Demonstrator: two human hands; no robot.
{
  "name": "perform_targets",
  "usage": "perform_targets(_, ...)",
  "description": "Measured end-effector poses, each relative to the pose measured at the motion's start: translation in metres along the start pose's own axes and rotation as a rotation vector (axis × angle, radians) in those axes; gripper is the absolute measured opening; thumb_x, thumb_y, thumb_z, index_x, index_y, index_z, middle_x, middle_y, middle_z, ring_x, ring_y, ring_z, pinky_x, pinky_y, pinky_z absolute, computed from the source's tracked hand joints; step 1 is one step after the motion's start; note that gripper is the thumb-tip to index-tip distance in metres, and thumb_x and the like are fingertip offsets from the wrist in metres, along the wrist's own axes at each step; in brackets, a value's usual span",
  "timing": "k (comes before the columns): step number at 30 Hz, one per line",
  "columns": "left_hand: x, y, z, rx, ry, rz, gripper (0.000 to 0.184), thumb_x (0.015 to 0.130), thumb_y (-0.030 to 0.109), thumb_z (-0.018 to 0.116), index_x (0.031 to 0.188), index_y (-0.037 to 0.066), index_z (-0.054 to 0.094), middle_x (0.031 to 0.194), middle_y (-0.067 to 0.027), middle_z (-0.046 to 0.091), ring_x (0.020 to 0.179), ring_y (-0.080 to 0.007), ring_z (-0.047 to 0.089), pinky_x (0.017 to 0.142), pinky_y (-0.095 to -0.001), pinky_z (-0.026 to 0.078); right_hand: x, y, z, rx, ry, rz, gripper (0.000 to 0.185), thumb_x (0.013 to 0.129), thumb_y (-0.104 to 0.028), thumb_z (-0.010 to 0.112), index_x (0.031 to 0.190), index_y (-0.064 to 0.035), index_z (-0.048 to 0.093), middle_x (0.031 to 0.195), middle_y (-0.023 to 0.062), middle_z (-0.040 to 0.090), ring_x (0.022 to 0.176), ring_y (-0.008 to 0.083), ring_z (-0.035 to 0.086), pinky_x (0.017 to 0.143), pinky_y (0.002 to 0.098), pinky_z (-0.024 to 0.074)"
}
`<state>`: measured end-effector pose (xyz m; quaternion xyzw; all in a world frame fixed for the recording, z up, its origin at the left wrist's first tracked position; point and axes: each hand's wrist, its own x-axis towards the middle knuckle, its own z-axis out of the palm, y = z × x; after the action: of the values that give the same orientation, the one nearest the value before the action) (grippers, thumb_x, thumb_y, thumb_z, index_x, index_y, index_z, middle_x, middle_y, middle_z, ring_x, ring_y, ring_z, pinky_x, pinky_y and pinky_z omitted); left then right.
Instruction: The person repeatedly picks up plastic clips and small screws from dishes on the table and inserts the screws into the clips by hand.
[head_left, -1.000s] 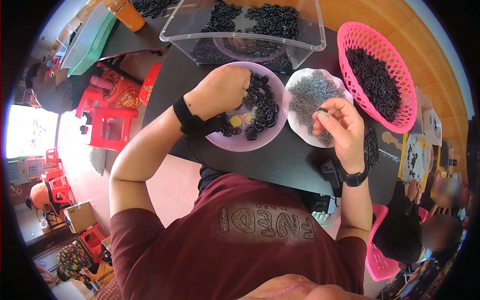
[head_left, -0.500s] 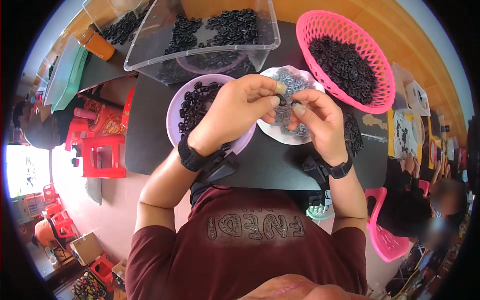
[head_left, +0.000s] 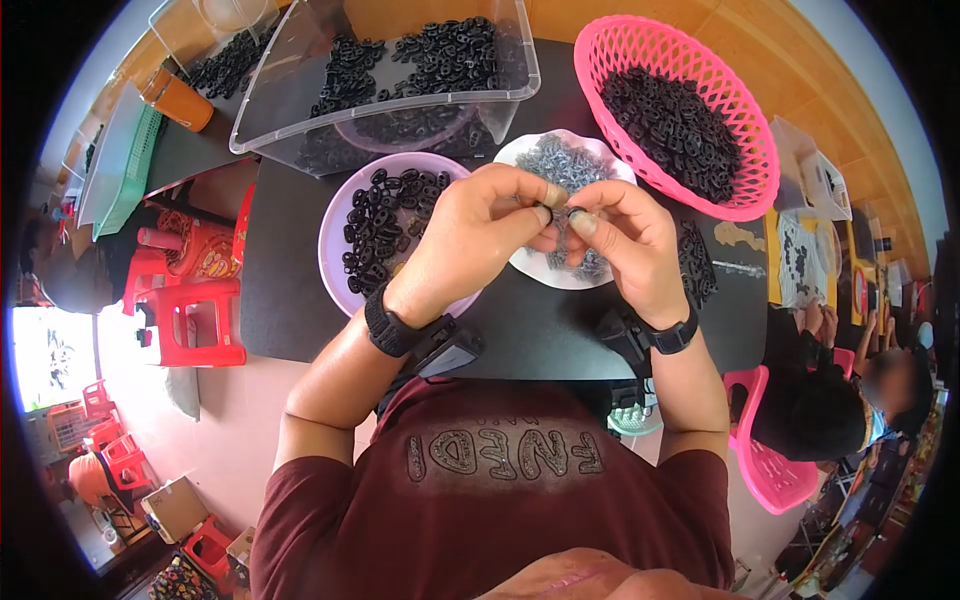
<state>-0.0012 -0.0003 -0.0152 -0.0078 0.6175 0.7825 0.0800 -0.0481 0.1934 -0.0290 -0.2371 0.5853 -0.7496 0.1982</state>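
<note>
My left hand (head_left: 478, 232) is closed in a pinch on a small black oval ring-shaped part (head_left: 545, 213). Opposite it, my right hand (head_left: 637, 240) pinches a small black piece (head_left: 574, 212), mostly covered by thumb and forefinger. The fingertips of both hands nearly meet above a white wavy-edged plate (head_left: 570, 277) heaped with small silvery metal pieces (head_left: 565, 160). Under my left wrist stands a lilac bowl (head_left: 330, 235) of black ring-shaped parts (head_left: 375, 215).
A clear plastic bin (head_left: 385, 107) with many black parts is at the back left. A pink woven basket (head_left: 765, 180) full of black parts stands back right. More black parts (head_left: 695, 262) lie by my right wrist. Red stools (head_left: 200, 320) are at left; people sit at right.
The view has shifted slightly. My fingertips have come closer together, bringing the black oval part in my left hand near the piece in my right.
</note>
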Motion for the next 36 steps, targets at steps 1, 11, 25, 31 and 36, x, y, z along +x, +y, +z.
perform_targets(1,0.0,-0.003,-0.001,0.053,-0.003,0.034,0.024,0.091,-0.002,0.058,0.115,-0.006,0.06,0.104,-0.0094,0.066,0.088,-0.015,0.067,0.082,-0.0285,0.055,0.0,-0.001,-0.001,-0.004,0.019,-0.014,0.014,0.093,-0.008,0.066,0.105,-0.0004,0.064,0.083,0.0029,0.065,0.067,0.0088,0.062,0.063,0.0214,0.0491)
perform_targets(11,-0.001,-0.003,0.0,0.157,0.008,0.097,0.036,0.087,-0.004,0.065,0.123,-0.005,0.059,0.101,-0.0064,0.065,0.089,-0.0121,0.063,0.08,-0.0257,0.052,0.0,0.0,0.001,-0.115,0.014,-0.094,0.013,0.093,-0.005,0.064,0.104,0.0007,0.062,0.095,0.0067,0.064,0.072,0.0118,0.061,0.064,0.0244,0.0507)
perform_targets(25,-0.004,-0.005,0.003,0.389,0.02,0.177,0.04,0.083,-0.003,0.066,0.122,-0.002,0.058,0.094,-0.0072,0.067,0.086,-0.0132,0.066,0.077,-0.0269,0.054,0.001,-0.007,-0.002,-0.157,0.054,0.049,0.015,0.092,-0.008,0.065,0.104,0.0011,0.065,0.088,0.0033,0.065,0.064,0.009,0.058,0.058,0.0209,0.0459)
perform_targets(31,-0.005,-0.003,0.005,0.373,0.009,0.152,0.042,0.085,-0.006,0.064,0.126,-0.002,0.056,0.1,-0.0072,0.065,0.089,-0.0132,0.065,0.079,-0.0261,0.054,0.002,-0.007,-0.002,-0.152,0.083,0.031,0.014,0.093,-0.008,0.064,0.105,0.0007,0.067,0.082,0.0012,0.067,0.063,0.0057,0.058,0.056,0.0192,0.045)
perform_targets(36,-0.002,-0.007,0.004,0.203,-0.015,0.154,0.038,0.088,-0.006,0.062,0.126,-0.004,0.055,0.107,-0.0105,0.065,0.092,-0.0156,0.066,0.08,-0.027,0.055,0.0,-0.003,-0.002,-0.039,0.054,-0.034,0.014,0.094,-0.005,0.063,0.106,0.0019,0.065,0.083,0.0031,0.067,0.068,0.0081,0.062,0.062,0.0201,0.0495)
